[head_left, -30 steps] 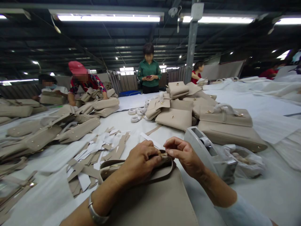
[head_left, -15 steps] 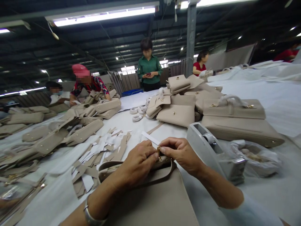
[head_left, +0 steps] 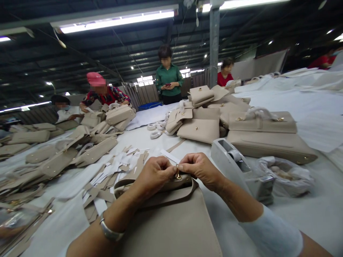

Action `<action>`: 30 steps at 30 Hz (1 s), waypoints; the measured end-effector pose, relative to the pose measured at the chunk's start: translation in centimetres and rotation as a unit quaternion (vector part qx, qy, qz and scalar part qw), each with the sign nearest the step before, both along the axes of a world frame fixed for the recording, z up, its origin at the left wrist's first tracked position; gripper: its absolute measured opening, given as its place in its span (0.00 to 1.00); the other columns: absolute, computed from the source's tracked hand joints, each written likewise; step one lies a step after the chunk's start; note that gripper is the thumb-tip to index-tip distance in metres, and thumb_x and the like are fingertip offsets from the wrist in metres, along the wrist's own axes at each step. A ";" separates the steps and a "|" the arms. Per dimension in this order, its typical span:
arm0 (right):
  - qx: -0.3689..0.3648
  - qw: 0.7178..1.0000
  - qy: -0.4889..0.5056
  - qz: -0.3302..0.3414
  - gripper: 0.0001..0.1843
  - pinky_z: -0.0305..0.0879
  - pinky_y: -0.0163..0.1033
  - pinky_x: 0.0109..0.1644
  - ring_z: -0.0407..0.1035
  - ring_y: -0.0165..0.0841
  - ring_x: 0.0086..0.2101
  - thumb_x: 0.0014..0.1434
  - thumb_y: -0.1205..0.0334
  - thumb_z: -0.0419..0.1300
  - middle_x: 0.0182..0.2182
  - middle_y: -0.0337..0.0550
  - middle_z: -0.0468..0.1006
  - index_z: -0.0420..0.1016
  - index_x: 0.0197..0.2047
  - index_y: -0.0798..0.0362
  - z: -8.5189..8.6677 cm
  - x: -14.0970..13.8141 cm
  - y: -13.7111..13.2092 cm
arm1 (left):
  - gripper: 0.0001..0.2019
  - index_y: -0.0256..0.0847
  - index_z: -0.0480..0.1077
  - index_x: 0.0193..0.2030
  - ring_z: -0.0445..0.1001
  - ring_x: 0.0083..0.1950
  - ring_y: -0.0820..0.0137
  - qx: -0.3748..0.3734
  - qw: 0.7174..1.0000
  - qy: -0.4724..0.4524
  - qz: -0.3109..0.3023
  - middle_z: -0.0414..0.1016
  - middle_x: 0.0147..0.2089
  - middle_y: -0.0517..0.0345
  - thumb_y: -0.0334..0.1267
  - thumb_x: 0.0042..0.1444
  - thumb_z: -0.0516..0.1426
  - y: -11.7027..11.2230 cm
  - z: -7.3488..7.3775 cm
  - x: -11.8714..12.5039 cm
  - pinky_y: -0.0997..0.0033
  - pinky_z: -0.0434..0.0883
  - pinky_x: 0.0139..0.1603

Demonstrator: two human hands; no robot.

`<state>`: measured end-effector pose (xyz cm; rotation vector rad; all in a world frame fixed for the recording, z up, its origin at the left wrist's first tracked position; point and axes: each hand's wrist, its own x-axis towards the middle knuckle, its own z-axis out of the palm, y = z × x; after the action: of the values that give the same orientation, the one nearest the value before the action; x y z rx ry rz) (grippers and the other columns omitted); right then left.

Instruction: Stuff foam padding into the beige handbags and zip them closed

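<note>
A beige handbag (head_left: 174, 225) lies in front of me, with its opening and a strap loop at the far end. At that end a small gold metal clasp (head_left: 178, 176) stands up at the bag's rim. My left hand (head_left: 155, 175) pinches the clasp's top from the left, thumb and forefinger together. From the right, my right hand (head_left: 203, 170) meets it, fingertips closed at the same clasp. Part of a zip shows beside my left wrist. The fingertips hide the clasp's top.
A grey tape dispenser (head_left: 227, 160) and a plastic bag of small parts (head_left: 285, 176) stand right. Beige handbags (head_left: 200, 130) are piled beyond. Beige and white strips (head_left: 115, 171) lie left, near more bags (head_left: 60, 160). Co-workers are behind the table, one in green (head_left: 169, 80).
Both hands have shifted slightly, and more of the gold clasp shows below the fingertips. My right forearm has come a little left. The co-worker in the red cap has moved slightly right.
</note>
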<state>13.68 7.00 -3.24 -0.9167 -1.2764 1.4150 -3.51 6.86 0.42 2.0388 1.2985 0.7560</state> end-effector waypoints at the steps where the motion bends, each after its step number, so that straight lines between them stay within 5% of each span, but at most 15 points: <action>1: -0.001 1.000 0.006 0.003 0.13 0.58 0.32 0.28 0.62 0.25 0.22 0.41 0.58 0.69 0.21 0.37 0.73 0.74 0.25 0.59 0.0 0.1 0.0 | 0.14 0.35 0.68 0.21 0.61 0.24 0.75 0.021 1.000 0.002 0.001 0.65 0.20 0.63 0.43 0.50 0.57 0.0 0.0 0.1 0.76 0.58 0.25; 5: -0.008 0.999 0.024 0.021 0.14 0.58 0.32 0.28 0.62 0.24 0.23 0.41 0.57 0.69 0.21 0.37 0.73 0.75 0.26 0.59 -0.2 0.5 -0.2 | 0.13 0.36 0.71 0.24 0.66 0.29 0.72 0.051 0.998 0.018 -0.031 0.71 0.25 0.59 0.43 0.52 0.56 0.1 0.1 0.4 0.74 0.63 0.31; 19: -0.048 0.994 0.096 0.003 0.15 0.54 0.31 0.25 0.59 0.23 0.21 0.39 0.57 0.71 0.19 0.36 0.72 0.72 0.24 0.58 -0.7 -0.2 -0.4 | 0.10 0.38 0.68 0.26 0.65 0.31 0.72 0.095 0.993 0.058 -0.047 0.68 0.27 0.61 0.36 0.56 0.51 0.1 0.0 0.0 0.74 0.63 0.34; 23: -0.067 0.992 0.109 0.012 0.15 0.51 0.30 0.23 0.58 0.22 0.19 0.39 0.58 0.71 0.18 0.35 0.71 0.72 0.24 0.58 -0.9 -0.1 -0.3 | 0.12 0.37 0.68 0.27 0.66 0.33 0.72 0.080 0.995 0.041 -0.042 0.68 0.28 0.60 0.38 0.58 0.51 0.2 -0.3 -0.2 0.73 0.64 0.35; 30: -0.027 0.996 0.080 0.017 0.13 0.52 0.31 0.24 0.56 0.22 0.19 0.44 0.57 0.68 0.18 0.34 0.70 0.73 0.25 0.58 -0.8 0.2 -0.7 | 0.09 0.37 0.74 0.32 0.67 0.35 0.72 -0.008 0.992 0.007 -0.128 0.71 0.32 0.59 0.41 0.50 0.61 0.0 0.3 -0.9 0.73 0.65 0.38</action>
<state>13.87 6.26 -4.00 -0.8047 -1.1435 1.5236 -4.40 6.90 0.67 2.1482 1.0194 0.6130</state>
